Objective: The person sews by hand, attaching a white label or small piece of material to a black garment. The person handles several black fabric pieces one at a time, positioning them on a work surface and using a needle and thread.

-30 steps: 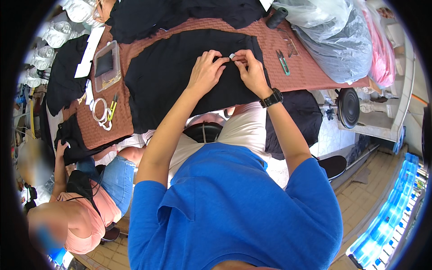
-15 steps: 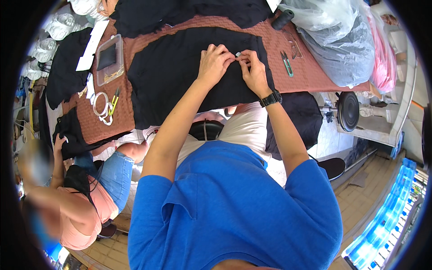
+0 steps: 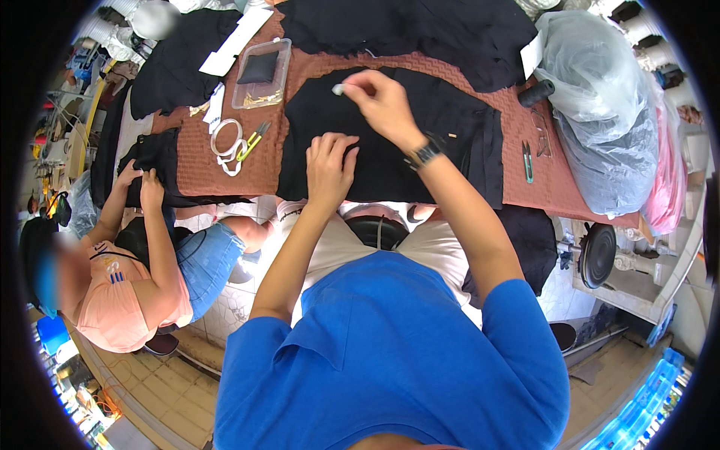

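Note:
A broad piece of black cloth lies spread on the table before me. My right hand is raised over its far part, with thumb and fingers pinched on a small white piece. Its exact kind is too small to make out. On the near part of the same cloth rests my left hand, fingers bent and apart, holding nothing that I can see. A tiny light-coloured strip lies on the cloth to the right of my right wrist.
Left of the cloth are a clear plastic box, a white tape roll and yellow thread snips. Green snips, a black thread spool and bulging plastic bags stand rightward. A co-worker sits at left, handling black fabric.
My hands have parted. The right one has swung left and away from me, carrying the white piece; the left has drawn back onto the cloth. The view has shifted, and the co-worker's hands have come together.

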`<state>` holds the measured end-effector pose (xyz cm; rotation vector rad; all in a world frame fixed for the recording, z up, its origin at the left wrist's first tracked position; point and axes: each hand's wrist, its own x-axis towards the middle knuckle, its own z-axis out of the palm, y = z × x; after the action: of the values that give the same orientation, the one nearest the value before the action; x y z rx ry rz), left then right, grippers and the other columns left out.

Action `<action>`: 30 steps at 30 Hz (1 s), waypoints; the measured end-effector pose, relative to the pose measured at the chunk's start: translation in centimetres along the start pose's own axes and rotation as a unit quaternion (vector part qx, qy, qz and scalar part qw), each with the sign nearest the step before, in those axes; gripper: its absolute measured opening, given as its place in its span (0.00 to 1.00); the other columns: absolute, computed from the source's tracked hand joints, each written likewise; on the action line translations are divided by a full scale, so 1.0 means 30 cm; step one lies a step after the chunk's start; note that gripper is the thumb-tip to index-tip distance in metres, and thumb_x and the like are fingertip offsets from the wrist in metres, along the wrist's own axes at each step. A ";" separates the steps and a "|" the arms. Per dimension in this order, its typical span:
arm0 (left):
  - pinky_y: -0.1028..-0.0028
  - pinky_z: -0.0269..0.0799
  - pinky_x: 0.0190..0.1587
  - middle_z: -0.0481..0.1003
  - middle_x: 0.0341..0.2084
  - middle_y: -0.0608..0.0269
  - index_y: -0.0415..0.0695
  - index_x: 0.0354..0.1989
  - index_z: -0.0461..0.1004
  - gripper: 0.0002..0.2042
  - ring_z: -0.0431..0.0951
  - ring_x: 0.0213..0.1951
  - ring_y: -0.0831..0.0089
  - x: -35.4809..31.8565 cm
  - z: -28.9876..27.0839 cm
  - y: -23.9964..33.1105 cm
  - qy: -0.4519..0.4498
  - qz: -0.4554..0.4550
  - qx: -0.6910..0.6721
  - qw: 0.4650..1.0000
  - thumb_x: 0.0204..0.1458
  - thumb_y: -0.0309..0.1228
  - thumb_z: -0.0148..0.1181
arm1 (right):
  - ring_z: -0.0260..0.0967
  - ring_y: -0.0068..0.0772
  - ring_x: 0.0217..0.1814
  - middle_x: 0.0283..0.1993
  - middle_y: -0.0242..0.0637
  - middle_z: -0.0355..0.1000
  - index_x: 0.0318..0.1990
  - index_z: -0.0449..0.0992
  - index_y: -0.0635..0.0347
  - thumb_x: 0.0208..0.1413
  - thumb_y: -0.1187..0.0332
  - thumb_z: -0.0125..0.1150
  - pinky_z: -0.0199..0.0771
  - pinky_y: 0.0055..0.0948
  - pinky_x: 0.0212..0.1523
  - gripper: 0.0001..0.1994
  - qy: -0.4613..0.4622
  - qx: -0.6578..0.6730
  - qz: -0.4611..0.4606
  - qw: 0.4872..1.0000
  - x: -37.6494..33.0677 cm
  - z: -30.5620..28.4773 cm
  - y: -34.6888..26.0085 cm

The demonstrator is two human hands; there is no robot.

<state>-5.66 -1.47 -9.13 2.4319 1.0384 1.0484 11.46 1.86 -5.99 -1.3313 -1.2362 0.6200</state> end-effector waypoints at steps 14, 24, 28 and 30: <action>0.69 0.69 0.43 0.77 0.39 0.58 0.41 0.42 0.80 0.09 0.75 0.41 0.64 -0.239 -0.250 -0.015 0.081 -0.113 -0.151 0.979 0.54 0.20 0.63 | 0.74 0.20 0.28 0.29 0.33 0.79 0.33 0.82 0.66 0.52 0.69 0.74 0.74 0.22 0.31 0.09 0.042 0.053 0.174 0.982 0.333 0.475 0.210; 0.72 0.73 0.47 0.77 0.39 0.57 0.39 0.43 0.79 0.07 0.78 0.42 0.67 -0.259 -0.248 -0.062 0.104 -0.152 -0.204 0.962 0.56 0.18 0.61 | 0.78 0.27 0.23 0.26 0.38 0.80 0.35 0.77 0.65 0.44 0.73 0.75 0.80 0.27 0.23 0.12 0.169 -0.058 0.171 0.969 0.390 0.555 0.278; 0.72 0.72 0.48 0.76 0.41 0.57 0.39 0.46 0.78 0.09 0.76 0.43 0.68 -0.238 -0.248 -0.047 0.082 -0.152 -0.168 0.971 0.57 0.19 0.61 | 0.80 0.43 0.42 0.36 0.45 0.79 0.51 0.68 0.66 0.47 0.60 0.77 0.79 0.38 0.46 0.30 0.127 -0.059 0.133 0.981 0.297 0.518 0.192; 0.73 0.71 0.48 0.75 0.42 0.57 0.38 0.46 0.78 0.09 0.75 0.43 0.69 -0.242 -0.240 -0.058 0.085 -0.150 -0.170 0.970 0.57 0.19 0.61 | 0.76 0.44 0.46 0.47 0.49 0.75 0.57 0.65 0.66 0.48 0.56 0.76 0.76 0.39 0.50 0.35 0.094 -0.010 0.101 0.990 0.174 0.411 0.103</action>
<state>-15.16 -5.56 -8.75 1.8730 1.1291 1.2266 2.79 11.83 -9.76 -1.5076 -0.9659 0.6090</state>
